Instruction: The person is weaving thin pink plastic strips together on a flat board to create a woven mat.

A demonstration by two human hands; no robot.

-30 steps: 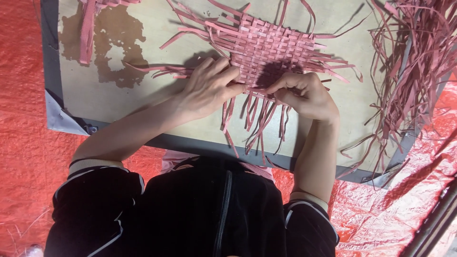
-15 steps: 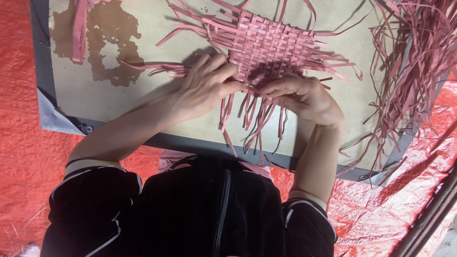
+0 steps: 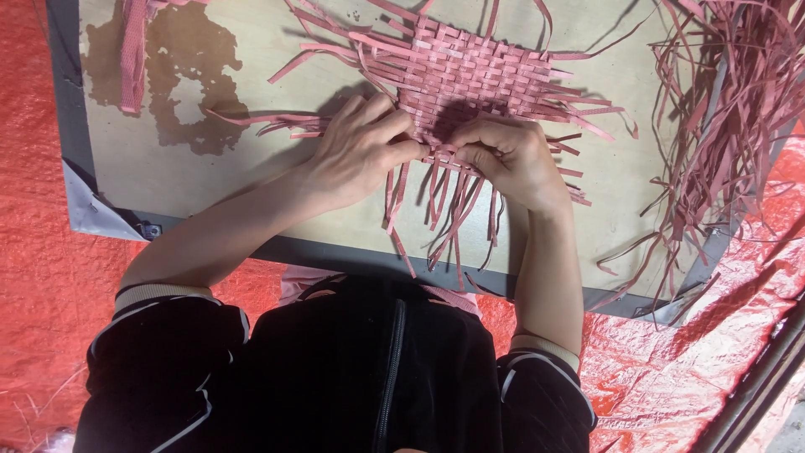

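A flat woven mat of pink strips (image 3: 478,75) lies on a beige board (image 3: 251,176), loose strip ends fanning out on all sides. My left hand (image 3: 360,151) rests on the mat's near edge, fingers bent and pressing on the strips. Right beside it, my right hand (image 3: 507,155) is curled over the same edge, pinching strips between thumb and fingers. The fingertips of both hands almost meet at the weave's near edge. Loose ends (image 3: 436,210) hang toward me below the hands.
A big heap of loose pink strips (image 3: 729,109) lies at the board's right side. A short bundle of strips (image 3: 132,50) sits at the far left, beside a dark stain (image 3: 189,92). Red tarpaulin (image 3: 50,277) surrounds the board. My black sleeves fill the bottom.
Both hands have stayed at the mat's near edge; the right hand has closed in toward the left, and its fingers have curled tighter on the strips.
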